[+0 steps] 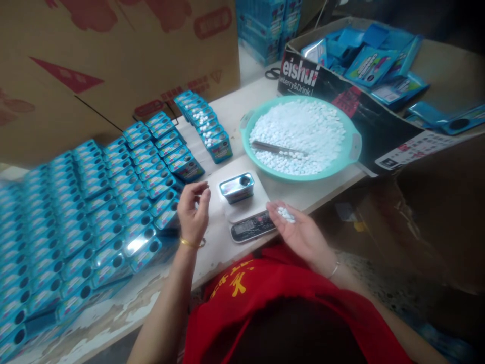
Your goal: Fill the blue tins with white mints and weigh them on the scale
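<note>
A small blue tin [237, 189] with a round dark hole in its top stands on the white plate of a scale [252, 227]. To its left is my left hand [194, 212], fingers curled and thumb apart from them, with nothing visible between them. My right hand [303, 236] is palm up at the scale's right front corner, with several white tablets [286, 215] lying on its fingers. Behind it a teal basin [358, 146] holds many white tablets, and a metal scoop or strip [271, 147] rests on them.
Rows of blue tins [129, 187] fill the left side of the table. A short row [221, 149] with tablets on top stands behind the scale. A carton [113, 60] is at the back; an open box [326, 86] of blue packs stands right.
</note>
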A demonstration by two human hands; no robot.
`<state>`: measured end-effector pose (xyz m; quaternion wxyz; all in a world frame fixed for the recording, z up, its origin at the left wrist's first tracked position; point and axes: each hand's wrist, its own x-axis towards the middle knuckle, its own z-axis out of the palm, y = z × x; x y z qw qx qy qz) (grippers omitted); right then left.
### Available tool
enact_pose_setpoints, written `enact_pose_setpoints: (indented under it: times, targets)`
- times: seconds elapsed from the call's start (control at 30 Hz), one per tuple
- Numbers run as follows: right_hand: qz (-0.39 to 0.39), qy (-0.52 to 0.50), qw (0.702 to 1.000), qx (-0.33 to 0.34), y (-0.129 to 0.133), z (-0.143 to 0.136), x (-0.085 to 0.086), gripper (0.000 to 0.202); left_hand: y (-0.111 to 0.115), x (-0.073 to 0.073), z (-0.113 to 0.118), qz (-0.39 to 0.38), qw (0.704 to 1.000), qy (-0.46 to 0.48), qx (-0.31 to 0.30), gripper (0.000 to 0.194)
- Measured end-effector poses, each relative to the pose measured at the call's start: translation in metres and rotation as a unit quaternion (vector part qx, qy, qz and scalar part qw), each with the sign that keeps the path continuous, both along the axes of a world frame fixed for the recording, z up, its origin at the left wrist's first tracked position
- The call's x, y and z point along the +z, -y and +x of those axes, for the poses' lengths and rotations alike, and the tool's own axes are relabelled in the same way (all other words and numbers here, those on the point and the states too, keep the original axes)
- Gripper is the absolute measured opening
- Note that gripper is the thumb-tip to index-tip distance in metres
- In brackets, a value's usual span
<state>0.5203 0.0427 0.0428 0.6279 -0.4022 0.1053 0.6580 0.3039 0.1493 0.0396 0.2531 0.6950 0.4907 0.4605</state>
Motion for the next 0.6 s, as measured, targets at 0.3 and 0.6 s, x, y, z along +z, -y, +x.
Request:
enact_pose_setpoints:
  times: [0.3, 0.6]
  targets:
    - [0.049, -0.069, 0.995, 0.051, -0.01, -0.019, 0.009, 0.021, 0.034, 0.032, 0.037, 0.125, 0.942, -0.173, -0.258, 0.03]
    - [0.091, -0.114, 0.986, 0.078, -0.009, -0.027, 0.012, 0.028, 0.044, 0.025, 0.055, 0.085, 0.906, -0.289, -0.296, 0.015]
